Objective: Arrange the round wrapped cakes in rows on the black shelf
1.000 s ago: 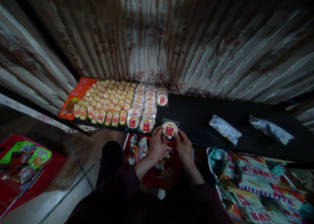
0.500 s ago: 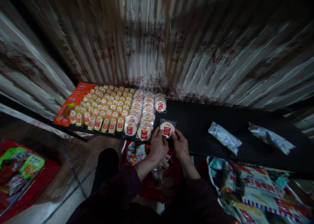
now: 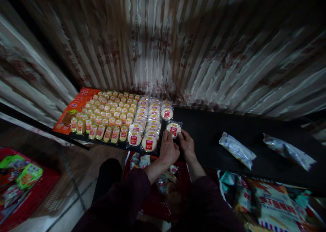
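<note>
Between my left hand [image 3: 169, 150] and my right hand [image 3: 187, 144] is a round white rice cracker [image 3: 174, 129] in a clear wrapper with a red label. My fingers close on its left and right edges, just above the black shelf [image 3: 201, 127] or on it; which, I cannot tell. Behind it, a short row of like crackers [image 3: 167, 114] reaches toward the back. Two longer overlapping rows of the same crackers [image 3: 149, 143] lie to the left of my left hand.
Small yellow wrapped cakes [image 3: 109, 118] and orange packets [image 3: 67, 116] fill the shelf's left. Two white packets [image 3: 238, 150] lie on the right. A red basket [image 3: 155, 205] of snacks sits below my arms, another basket [image 3: 48, 188] at left. Large snack bags [image 3: 277, 205] are at lower right. Striped curtain [image 3: 163, 45] hangs behind.
Both hands have pushed the rice cracker a little toward the back, nearer the short row. The camera view has shifted slightly.
</note>
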The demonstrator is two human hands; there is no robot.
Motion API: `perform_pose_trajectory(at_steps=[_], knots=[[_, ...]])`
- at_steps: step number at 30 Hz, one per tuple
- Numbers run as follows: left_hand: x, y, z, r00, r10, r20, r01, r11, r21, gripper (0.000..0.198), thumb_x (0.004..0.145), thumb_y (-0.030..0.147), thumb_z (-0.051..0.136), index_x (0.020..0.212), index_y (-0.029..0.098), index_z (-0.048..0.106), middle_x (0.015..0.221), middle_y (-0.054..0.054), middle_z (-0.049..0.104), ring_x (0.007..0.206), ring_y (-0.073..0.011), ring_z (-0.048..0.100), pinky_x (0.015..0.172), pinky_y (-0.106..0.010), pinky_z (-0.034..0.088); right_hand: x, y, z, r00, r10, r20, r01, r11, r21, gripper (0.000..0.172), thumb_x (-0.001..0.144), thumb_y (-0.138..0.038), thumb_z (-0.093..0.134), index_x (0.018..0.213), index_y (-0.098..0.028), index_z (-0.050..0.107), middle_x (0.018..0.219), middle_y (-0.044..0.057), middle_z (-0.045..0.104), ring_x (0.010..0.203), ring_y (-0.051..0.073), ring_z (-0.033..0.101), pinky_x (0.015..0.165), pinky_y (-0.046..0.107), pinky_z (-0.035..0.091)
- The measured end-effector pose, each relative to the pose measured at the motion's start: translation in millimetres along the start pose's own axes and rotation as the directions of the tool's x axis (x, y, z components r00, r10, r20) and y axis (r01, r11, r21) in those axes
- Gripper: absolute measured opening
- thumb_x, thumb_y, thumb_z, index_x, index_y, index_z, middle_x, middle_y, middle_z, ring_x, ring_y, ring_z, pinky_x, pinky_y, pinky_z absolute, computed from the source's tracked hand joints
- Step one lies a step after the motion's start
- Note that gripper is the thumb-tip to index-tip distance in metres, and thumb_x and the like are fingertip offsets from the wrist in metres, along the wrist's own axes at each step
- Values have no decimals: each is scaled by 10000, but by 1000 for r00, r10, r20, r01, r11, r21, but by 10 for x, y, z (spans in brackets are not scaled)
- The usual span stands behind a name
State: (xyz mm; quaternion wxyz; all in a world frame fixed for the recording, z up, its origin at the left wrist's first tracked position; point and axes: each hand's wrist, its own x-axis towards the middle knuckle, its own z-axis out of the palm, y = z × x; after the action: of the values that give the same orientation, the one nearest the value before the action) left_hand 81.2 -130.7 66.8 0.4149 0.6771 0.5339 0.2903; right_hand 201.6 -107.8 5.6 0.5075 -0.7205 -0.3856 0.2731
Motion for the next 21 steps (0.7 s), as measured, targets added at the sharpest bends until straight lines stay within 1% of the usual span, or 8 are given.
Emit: perform_pose_trajectory(at_steps=[3,6,9,11,14,17,19,21], knots=[[74,30,-2,1000,-18,-9,18,1000,6,666,699,57,470,1356,17,371,1486,-195,275,1403,-256,193,1168,-388,185,88,-36,46,1000,0,11,1,1000,-24,532,715,-483,484,1085,-134,640,1078,138,674,959,265,610,901,415,444],[143,45,-3,999,-31,-27,31,999,8,654,695,60,478,1344,47,397,1486,-179,283,1400,-260,203,1166,-400,189,162,-46,83,999,-25,20,26,998,-58,545,721,-486,465,1088,-124,641,1073,144,676,951,265,613,885,408,452],[209,37,9,999,-18,-50,19,1000,22,625,695,61,480,1319,66,433,1479,-173,301,1394,-270,218,1161,-407,204,228,-32,113,998,-52,25,54,995,-84,547,729,-477,453,1096,-118,641,1078,143,676,946,261,616,877,402,454],[251,24,26,997,-11,-72,12,1000,23,628,692,62,485,1318,82,434,1476,-163,312,1391,-272,228,1158,-401,216,270,-23,133,998,-52,27,55,995,-88,542,732,-471,452,1100,-120,640,1067,138,681,929,256,619,865,401,460],[309,7,60,995,-30,-91,32,999,19,658,682,66,500,1334,118,418,1479,-133,319,1391,-274,228,1155,-399,220,322,-27,161,998,-59,30,61,993,-96,516,739,-464,453,1094,-142,644,1036,118,692,897,245,625,848,394,467],[362,5,87,994,-42,-99,46,998,35,661,678,67,502,1333,92,415,1488,-149,294,1395,-283,211,1156,-399,209,359,-45,184,996,-85,34,88,989,-115,495,746,-459,455,1082,-149,644,1020,110,695,886,238,628,834,381,472],[394,10,94,995,-30,-100,34,999,37,652,685,65,495,1332,64,411,1491,-173,275,1395,-281,210,1155,-395,210,380,-52,197,993,-102,54,109,985,-133,485,748,-469,458,1064,-153,647,1018,111,694,890,239,629,825,376,473],[422,16,93,995,-13,-95,15,1000,26,645,693,66,490,1333,48,405,1489,-191,268,1393,-277,219,1150,-395,223,403,-52,210,992,-94,81,106,982,-155,479,748,-483,458,1045,-159,650,1005,110,694,883,238,632,814,373,474]])
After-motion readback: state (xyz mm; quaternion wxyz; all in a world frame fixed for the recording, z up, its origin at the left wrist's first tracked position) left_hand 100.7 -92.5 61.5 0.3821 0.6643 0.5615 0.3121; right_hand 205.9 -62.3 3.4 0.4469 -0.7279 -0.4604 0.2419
